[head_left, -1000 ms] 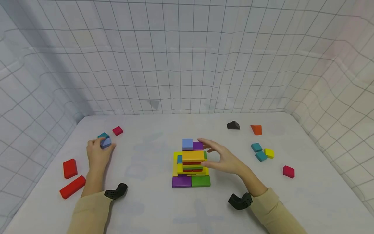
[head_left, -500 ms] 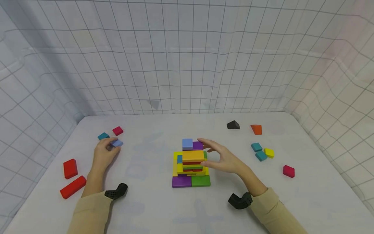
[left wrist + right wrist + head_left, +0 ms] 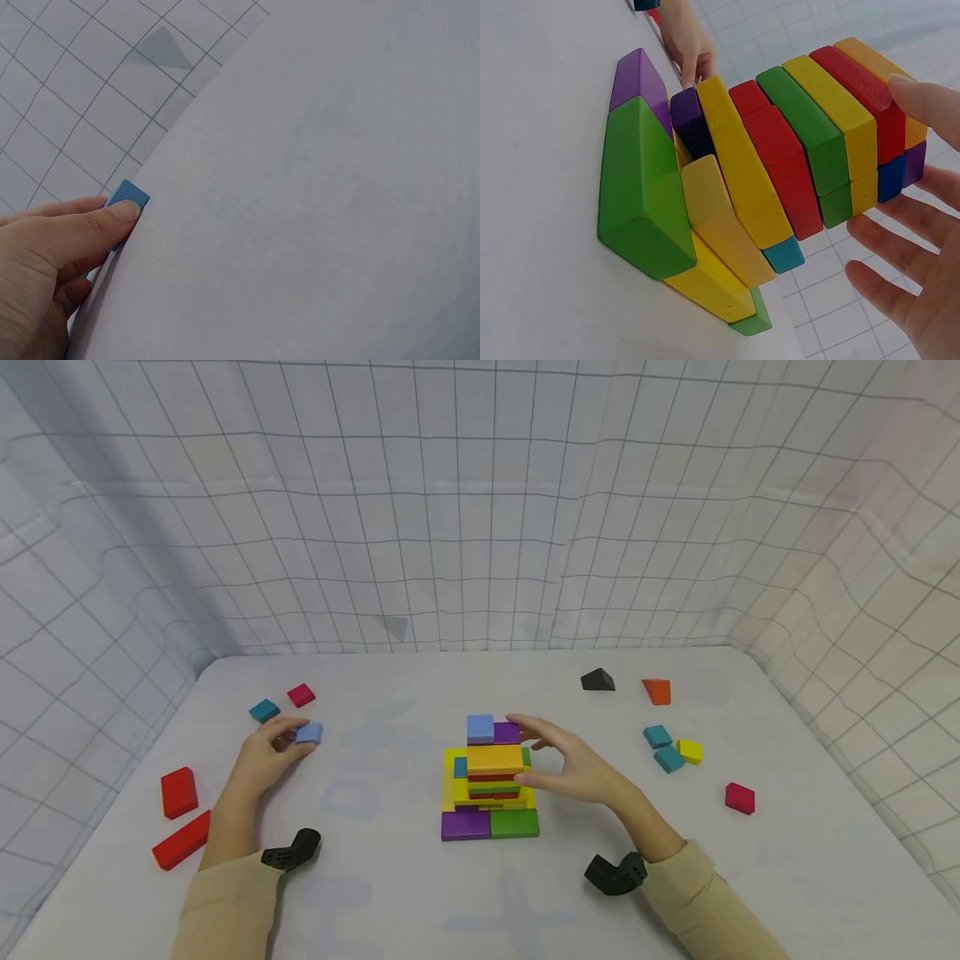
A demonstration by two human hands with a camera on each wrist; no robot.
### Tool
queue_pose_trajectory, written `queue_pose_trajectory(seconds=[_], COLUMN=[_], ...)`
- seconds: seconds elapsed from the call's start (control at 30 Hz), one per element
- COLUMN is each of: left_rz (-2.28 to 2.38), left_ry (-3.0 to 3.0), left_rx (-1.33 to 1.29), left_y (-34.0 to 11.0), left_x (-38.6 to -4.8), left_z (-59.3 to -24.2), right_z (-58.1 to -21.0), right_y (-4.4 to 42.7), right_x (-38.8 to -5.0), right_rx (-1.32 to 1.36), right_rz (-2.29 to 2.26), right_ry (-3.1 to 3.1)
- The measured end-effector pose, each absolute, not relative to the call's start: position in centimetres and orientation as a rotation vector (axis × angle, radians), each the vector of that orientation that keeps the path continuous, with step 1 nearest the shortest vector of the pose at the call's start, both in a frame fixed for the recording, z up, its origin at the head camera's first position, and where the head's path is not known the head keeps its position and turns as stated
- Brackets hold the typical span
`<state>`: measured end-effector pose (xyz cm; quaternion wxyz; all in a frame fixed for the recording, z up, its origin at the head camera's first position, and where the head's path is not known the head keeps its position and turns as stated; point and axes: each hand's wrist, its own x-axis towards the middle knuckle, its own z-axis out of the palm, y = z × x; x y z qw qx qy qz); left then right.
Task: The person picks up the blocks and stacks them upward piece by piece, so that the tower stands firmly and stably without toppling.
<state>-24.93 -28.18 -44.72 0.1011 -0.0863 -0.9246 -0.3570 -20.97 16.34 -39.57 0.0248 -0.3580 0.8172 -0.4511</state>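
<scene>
My left hand [image 3: 262,758] pinches a small light blue block [image 3: 309,733] between thumb and fingers, at the left of the table. The left wrist view shows the thumb over the face of this block [image 3: 129,193]. In the middle stands a stacked tower of coloured blocks [image 3: 495,762], wide at its purple and green base, with a light blue block [image 3: 480,728] and a purple block [image 3: 507,732] at its top. Spread around the tower's upper right side is my right hand [image 3: 573,768]. Its thumb lies by the orange block [image 3: 877,56]; whether it touches cannot be told.
Left of the tower lie a teal block [image 3: 264,711], a crimson block [image 3: 302,695] and two red blocks [image 3: 179,792]. To the right are a black wedge [image 3: 597,680], an orange wedge [image 3: 657,692], teal blocks [image 3: 657,737], a yellow block [image 3: 690,751] and a crimson block [image 3: 740,798].
My left hand has drawn the light blue block to the right, away from the teal block, turning it slightly. My right hand and the tower look unmoved.
</scene>
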Motion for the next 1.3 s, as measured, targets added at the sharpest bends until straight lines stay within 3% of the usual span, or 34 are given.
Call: queue_pose_trajectory(seconds=[0.3,0.73,1.0,1.3], left_rz=[-1.186,-1.324,-1.389,-1.443], left_ry=[-2.586,-2.343,-2.266,-2.23], left_rx=[-0.367,-0.759,-0.926,-1.025], left_y=[-25.8,-12.9,-7.7,-5.2], left_x=[-25.0,-22.3,-21.6,-21.9], left_z=[-43.5,-35.7,-35.4,-36.2], right_z=[-39.6,-39.6,-37.5,-36.1], right_y=[16.3,16.2,15.7,15.2], right_x=[-21.1,-21.0,-20.0,-19.0], right_rx=[-1.116,-1.051,-1.05,-1.055], right_rz=[-1.4,-1.408,-1.396,-1.424], right_ry=[2.514,2.518,2.51,2.512])
